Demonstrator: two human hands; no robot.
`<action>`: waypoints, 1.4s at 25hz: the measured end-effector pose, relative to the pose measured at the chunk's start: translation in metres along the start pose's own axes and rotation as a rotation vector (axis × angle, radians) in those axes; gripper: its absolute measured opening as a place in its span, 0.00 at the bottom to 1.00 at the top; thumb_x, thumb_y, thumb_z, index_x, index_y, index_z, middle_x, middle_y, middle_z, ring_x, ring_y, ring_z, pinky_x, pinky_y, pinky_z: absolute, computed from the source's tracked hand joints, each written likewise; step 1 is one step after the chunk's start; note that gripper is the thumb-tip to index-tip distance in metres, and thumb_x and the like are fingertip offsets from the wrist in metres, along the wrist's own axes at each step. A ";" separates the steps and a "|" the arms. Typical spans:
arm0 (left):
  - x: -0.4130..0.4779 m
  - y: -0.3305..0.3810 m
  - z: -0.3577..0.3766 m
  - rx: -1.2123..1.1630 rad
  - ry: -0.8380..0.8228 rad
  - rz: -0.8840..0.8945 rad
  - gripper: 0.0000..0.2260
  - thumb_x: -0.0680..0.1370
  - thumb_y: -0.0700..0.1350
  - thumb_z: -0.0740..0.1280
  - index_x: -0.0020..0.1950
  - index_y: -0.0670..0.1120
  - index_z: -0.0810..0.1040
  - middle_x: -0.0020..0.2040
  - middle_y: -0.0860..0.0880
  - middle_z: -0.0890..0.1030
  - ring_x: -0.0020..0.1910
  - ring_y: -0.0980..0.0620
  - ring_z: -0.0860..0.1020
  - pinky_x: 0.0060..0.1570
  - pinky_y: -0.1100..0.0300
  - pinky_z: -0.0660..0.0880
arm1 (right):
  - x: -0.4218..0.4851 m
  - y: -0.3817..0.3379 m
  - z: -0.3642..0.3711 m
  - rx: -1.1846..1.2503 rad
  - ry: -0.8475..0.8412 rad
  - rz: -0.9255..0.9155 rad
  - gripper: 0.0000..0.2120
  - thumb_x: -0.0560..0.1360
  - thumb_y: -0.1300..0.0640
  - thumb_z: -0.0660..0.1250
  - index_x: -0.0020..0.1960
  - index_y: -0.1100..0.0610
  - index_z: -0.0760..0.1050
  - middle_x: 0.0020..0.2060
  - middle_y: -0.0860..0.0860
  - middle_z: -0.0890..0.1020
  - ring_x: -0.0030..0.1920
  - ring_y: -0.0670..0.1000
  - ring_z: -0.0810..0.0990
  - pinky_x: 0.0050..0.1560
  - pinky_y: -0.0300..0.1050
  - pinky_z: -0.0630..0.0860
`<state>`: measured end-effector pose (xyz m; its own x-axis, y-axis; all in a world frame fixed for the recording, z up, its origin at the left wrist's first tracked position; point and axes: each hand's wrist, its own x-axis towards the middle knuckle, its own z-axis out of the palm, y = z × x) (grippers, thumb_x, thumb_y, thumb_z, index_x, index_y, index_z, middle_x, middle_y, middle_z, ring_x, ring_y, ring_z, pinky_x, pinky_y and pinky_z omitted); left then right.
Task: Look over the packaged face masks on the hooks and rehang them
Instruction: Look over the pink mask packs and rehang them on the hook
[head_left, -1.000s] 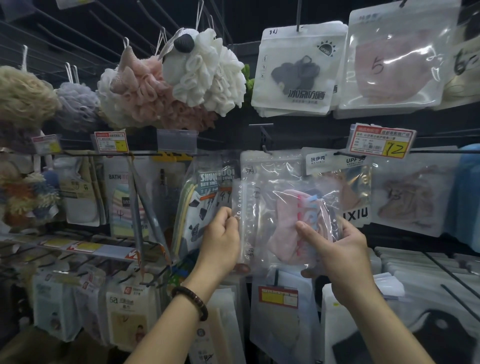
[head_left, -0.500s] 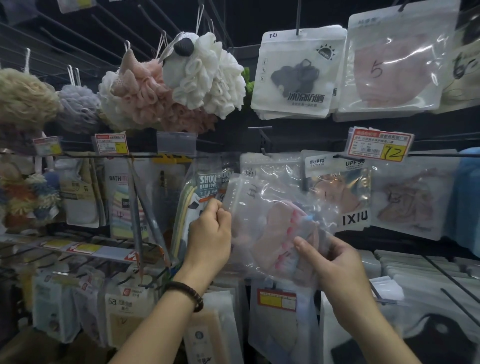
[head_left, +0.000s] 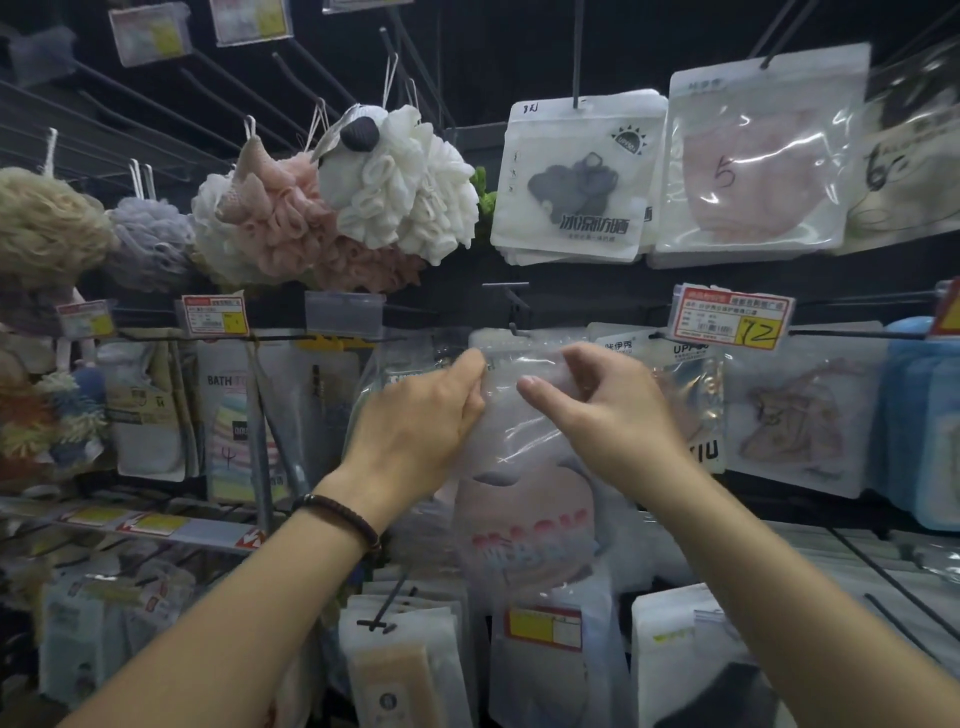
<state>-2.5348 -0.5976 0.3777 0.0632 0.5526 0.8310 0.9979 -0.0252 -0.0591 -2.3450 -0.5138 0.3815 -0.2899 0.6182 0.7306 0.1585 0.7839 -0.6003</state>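
At the middle row of hooks, both hands hold one clear mask pack (head_left: 524, 467) by its top edge: the left hand (head_left: 426, 415) pinches the left corner, and the right hand (head_left: 613, 415) curls round the right one. The pack hangs long side down, its top strip level between the hands. The hook (head_left: 514, 328) tip sits just above that strip, about as near one hand as the other. The next move, I judge, turns on lifting the hang hole (lost in glare and fingers) onto that tip. Other packs seem to hang close behind, a UPF pack (head_left: 685, 395) crowds the right side, and a price tag (head_left: 732, 325) juts out beyond it. Sponges (head_left: 400, 187) hang well above – no obstacle.
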 end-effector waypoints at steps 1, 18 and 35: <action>0.004 0.002 -0.002 0.036 -0.001 0.038 0.08 0.87 0.52 0.52 0.56 0.51 0.67 0.40 0.51 0.78 0.38 0.41 0.78 0.33 0.47 0.74 | 0.009 0.002 0.005 0.059 -0.014 0.035 0.19 0.73 0.38 0.77 0.53 0.52 0.86 0.44 0.48 0.89 0.48 0.51 0.89 0.54 0.56 0.85; 0.029 0.002 0.013 -0.953 0.092 -0.651 0.13 0.87 0.55 0.62 0.48 0.48 0.76 0.46 0.47 0.85 0.47 0.44 0.83 0.57 0.37 0.80 | 0.040 -0.013 0.002 0.344 0.133 0.156 0.07 0.81 0.56 0.76 0.45 0.55 0.84 0.36 0.52 0.89 0.37 0.52 0.89 0.44 0.56 0.86; 0.059 -0.010 0.054 -0.696 -0.014 -0.749 0.15 0.87 0.55 0.62 0.45 0.48 0.75 0.44 0.49 0.80 0.42 0.49 0.78 0.37 0.56 0.70 | 0.069 0.015 0.012 0.097 0.132 0.323 0.09 0.79 0.48 0.74 0.49 0.54 0.81 0.44 0.55 0.88 0.48 0.58 0.88 0.55 0.64 0.86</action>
<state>-2.5420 -0.5196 0.3977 -0.5754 0.6352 0.5152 0.5664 -0.1450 0.8113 -2.3740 -0.4601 0.4191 -0.1143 0.8403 0.5299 0.1299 0.5415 -0.8306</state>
